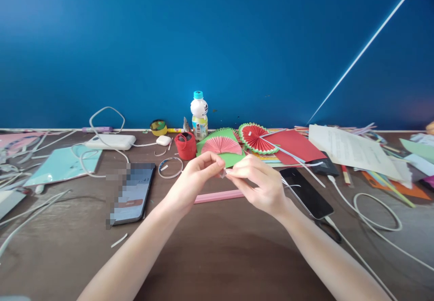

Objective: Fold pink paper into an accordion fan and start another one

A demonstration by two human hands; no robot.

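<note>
My left hand [195, 176] and my right hand [259, 181] meet fingertip to fingertip above the table, both closed in a pinch. A small whitish piece [223, 173] shows between them; its kind is too small to make out. Under the hands lies a narrow pink paper strip [217, 196], partly covered by my right hand. Just behind them a pink pleated paper fan [222, 145] rests on green paper [235, 159]. A round red pleated fan with a green edge [252, 138] lies to its right, with pale paper strips across it.
A phone with a lit screen [134, 195] lies left, a dark phone [307, 192] right. Behind stand a red container [186, 146] and a small bottle [199, 115]. White cables [373, 224], red paper [298, 146] and a printed sheet [352, 149] spread over the right side.
</note>
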